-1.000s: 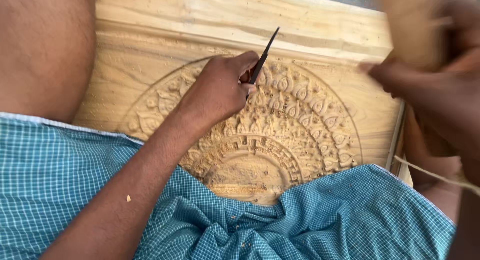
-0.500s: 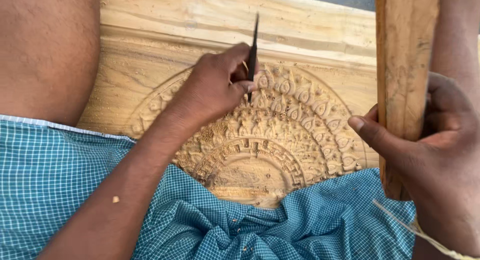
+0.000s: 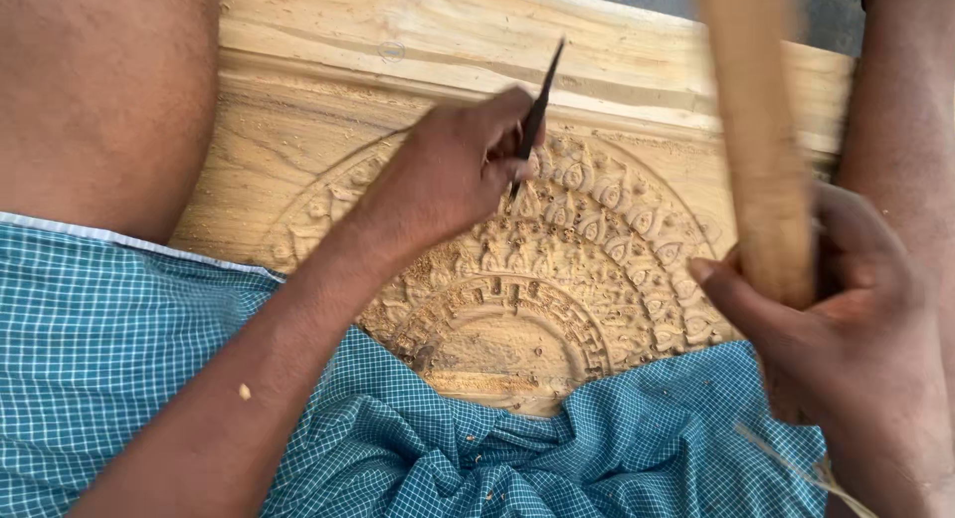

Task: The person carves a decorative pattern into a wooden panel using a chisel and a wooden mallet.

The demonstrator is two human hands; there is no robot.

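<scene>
At centre frame, the left hand (image 3: 453, 180) gripped a dark chisel (image 3: 538, 110) against the carved wooden panel (image 3: 597, 269); at right, the right hand (image 3: 846, 319) clasped a wooden mallet (image 3: 761, 150).

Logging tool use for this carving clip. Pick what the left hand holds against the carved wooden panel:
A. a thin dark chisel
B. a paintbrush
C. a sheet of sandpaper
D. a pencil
A: the left hand grips a thin dark chisel with its tip set on the round relief of the carved wooden panel, while the right hand holds a wooden mallet.
</scene>
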